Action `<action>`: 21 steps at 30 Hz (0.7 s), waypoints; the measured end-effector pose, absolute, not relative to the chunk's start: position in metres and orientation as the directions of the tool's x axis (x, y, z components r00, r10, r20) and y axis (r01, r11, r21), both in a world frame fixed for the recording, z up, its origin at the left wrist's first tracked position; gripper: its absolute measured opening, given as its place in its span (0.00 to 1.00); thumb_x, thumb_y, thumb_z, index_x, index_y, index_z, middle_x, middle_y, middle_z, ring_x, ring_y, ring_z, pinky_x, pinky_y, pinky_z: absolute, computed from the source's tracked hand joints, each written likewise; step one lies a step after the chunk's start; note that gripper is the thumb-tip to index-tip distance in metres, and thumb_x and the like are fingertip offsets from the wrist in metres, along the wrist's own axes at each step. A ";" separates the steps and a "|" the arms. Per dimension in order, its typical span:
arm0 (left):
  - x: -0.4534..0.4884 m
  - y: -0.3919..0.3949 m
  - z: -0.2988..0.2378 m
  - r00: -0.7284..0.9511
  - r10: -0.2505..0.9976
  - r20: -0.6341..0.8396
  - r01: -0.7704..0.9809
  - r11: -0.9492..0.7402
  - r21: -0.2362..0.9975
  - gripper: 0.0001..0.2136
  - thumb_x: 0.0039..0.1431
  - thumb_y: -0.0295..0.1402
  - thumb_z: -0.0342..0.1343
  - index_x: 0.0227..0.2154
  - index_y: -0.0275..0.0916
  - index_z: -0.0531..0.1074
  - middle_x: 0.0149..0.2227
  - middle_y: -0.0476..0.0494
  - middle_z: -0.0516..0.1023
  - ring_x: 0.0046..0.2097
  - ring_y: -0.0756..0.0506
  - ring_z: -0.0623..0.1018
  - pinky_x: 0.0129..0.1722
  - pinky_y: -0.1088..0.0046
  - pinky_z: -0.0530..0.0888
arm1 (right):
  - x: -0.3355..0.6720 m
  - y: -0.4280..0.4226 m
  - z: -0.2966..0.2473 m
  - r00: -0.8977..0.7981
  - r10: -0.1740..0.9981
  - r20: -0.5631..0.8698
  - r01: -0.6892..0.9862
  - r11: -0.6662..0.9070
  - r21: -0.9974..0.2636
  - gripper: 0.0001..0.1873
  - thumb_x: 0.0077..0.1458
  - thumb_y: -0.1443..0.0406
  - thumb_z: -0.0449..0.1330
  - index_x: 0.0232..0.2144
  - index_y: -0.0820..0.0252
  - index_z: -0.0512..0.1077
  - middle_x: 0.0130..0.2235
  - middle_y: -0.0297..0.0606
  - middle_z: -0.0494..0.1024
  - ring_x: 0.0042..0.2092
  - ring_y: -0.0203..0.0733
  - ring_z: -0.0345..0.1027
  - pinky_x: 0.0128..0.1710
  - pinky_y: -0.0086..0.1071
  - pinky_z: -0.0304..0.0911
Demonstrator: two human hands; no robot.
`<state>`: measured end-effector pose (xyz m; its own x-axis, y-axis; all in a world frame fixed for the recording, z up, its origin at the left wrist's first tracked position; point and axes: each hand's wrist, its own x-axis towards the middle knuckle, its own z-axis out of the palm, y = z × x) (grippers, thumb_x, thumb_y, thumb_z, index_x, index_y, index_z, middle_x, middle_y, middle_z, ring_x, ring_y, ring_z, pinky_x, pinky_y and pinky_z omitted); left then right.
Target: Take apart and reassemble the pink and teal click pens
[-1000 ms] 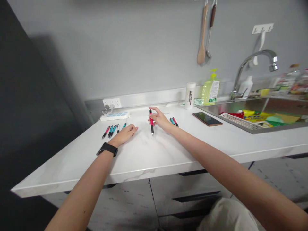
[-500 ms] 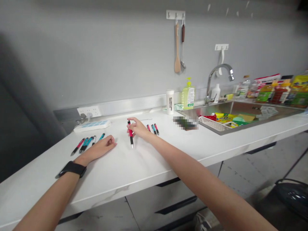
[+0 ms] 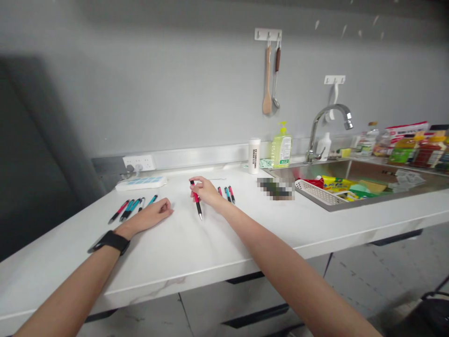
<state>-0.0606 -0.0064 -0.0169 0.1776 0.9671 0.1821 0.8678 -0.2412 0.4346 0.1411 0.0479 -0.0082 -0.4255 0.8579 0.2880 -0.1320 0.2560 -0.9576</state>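
My right hand (image 3: 206, 191) is closed around a red and black pen (image 3: 196, 199), its silver tip pointing down over the counter and a finger at its top end. The pen leans slightly. My left hand (image 3: 156, 214) rests on the counter with curled fingers and nothing visible in them; a black watch (image 3: 114, 242) is on that wrist. Beside it lie a red pen (image 3: 119, 211), several blue pens (image 3: 130, 210) and a white pen (image 3: 141, 204). Just right of my right hand are two red pens (image 3: 232, 194) and a blue pen (image 3: 228, 194), one partly hidden.
A power strip (image 3: 140, 183) lies at the back left of the white counter (image 3: 182, 252). A white canister (image 3: 254, 156) and a yellow-green soap bottle (image 3: 281, 147) stand at the back. To the right are a blurred-out item (image 3: 275, 188) and the sink (image 3: 326, 205), with packets in it.
The camera view has shifted a little. The pen in my right hand leans more, its tip swung to the right. My left hand stays curled in about the same place.
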 end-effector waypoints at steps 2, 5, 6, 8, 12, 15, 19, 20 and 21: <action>-0.062 -0.007 -0.018 0.180 0.966 0.186 0.859 -0.246 0.449 0.13 0.46 0.46 0.48 0.24 0.41 0.60 0.22 0.51 0.64 0.26 0.48 0.64 0.28 0.73 0.60 | 0.142 0.048 -0.008 -0.422 0.861 0.283 -0.126 0.254 -0.959 0.11 0.53 0.69 0.55 0.40 0.57 0.64 0.19 0.26 0.69 0.18 0.30 0.63 0.19 0.24 0.60; -0.064 -0.008 -0.019 0.185 0.964 0.193 0.848 -0.256 0.465 0.12 0.47 0.45 0.49 0.25 0.41 0.61 0.22 0.52 0.64 0.27 0.48 0.64 0.28 0.73 0.60 | 0.142 0.046 -0.007 -0.390 0.874 0.290 -0.134 0.257 -0.957 0.13 0.53 0.70 0.55 0.42 0.56 0.63 0.20 0.26 0.70 0.19 0.31 0.63 0.19 0.25 0.60; -0.064 -0.009 -0.020 0.185 0.964 0.194 0.846 -0.256 0.467 0.12 0.47 0.45 0.49 0.25 0.41 0.61 0.22 0.52 0.64 0.27 0.48 0.64 0.28 0.73 0.60 | 0.143 0.045 -0.007 -0.389 0.875 0.290 -0.131 0.259 -0.957 0.13 0.53 0.70 0.54 0.42 0.57 0.63 0.20 0.26 0.69 0.19 0.31 0.63 0.19 0.25 0.60; -0.065 -0.010 -0.022 0.182 0.963 0.199 0.843 -0.257 0.471 0.12 0.47 0.44 0.48 0.25 0.41 0.61 0.22 0.52 0.63 0.27 0.48 0.64 0.29 0.73 0.60 | 0.143 0.043 -0.004 -0.401 0.873 0.276 -0.119 0.249 -0.961 0.11 0.52 0.71 0.53 0.40 0.58 0.64 0.19 0.26 0.69 0.18 0.31 0.63 0.20 0.25 0.61; -0.067 -0.012 -0.024 0.193 0.956 0.219 0.843 -0.276 0.461 0.10 0.49 0.42 0.48 0.26 0.41 0.61 0.24 0.52 0.64 0.28 0.48 0.65 0.29 0.73 0.61 | 0.143 0.041 -0.003 -0.395 0.881 0.261 -0.143 0.221 -0.965 0.12 0.53 0.70 0.53 0.41 0.58 0.63 0.20 0.28 0.70 0.19 0.31 0.63 0.21 0.25 0.61; -0.067 -0.014 -0.023 0.196 0.958 0.210 0.845 -0.273 0.460 0.09 0.49 0.41 0.48 0.26 0.41 0.61 0.24 0.52 0.65 0.28 0.48 0.65 0.30 0.73 0.61 | 0.142 0.041 -0.005 -0.425 0.864 0.269 -0.147 0.228 -0.963 0.12 0.52 0.69 0.53 0.41 0.58 0.63 0.20 0.28 0.70 0.19 0.31 0.63 0.22 0.26 0.61; -0.067 -0.015 -0.024 0.188 0.959 0.214 0.837 -0.271 0.475 0.08 0.49 0.40 0.48 0.26 0.40 0.61 0.24 0.52 0.65 0.28 0.48 0.65 0.29 0.73 0.61 | 0.141 0.043 -0.008 -0.440 0.857 0.270 -0.091 0.257 -0.962 0.12 0.51 0.69 0.53 0.41 0.59 0.63 0.20 0.29 0.70 0.20 0.32 0.63 0.20 0.25 0.58; -0.068 -0.014 -0.025 0.188 0.958 0.217 0.838 -0.272 0.473 0.08 0.50 0.40 0.48 0.27 0.40 0.61 0.24 0.52 0.65 0.28 0.48 0.65 0.29 0.73 0.61 | 0.141 0.042 -0.008 -0.438 0.858 0.268 -0.084 0.258 -0.963 0.13 0.51 0.69 0.53 0.42 0.60 0.63 0.21 0.29 0.71 0.20 0.32 0.63 0.21 0.25 0.58; -0.069 -0.013 -0.026 0.192 0.957 0.218 0.840 -0.275 0.467 0.08 0.50 0.40 0.48 0.27 0.40 0.61 0.24 0.52 0.65 0.28 0.48 0.65 0.29 0.73 0.61 | 0.142 0.042 -0.008 -0.434 0.859 0.271 -0.084 0.260 -0.962 0.14 0.51 0.68 0.53 0.43 0.60 0.63 0.21 0.30 0.71 0.21 0.32 0.63 0.21 0.25 0.58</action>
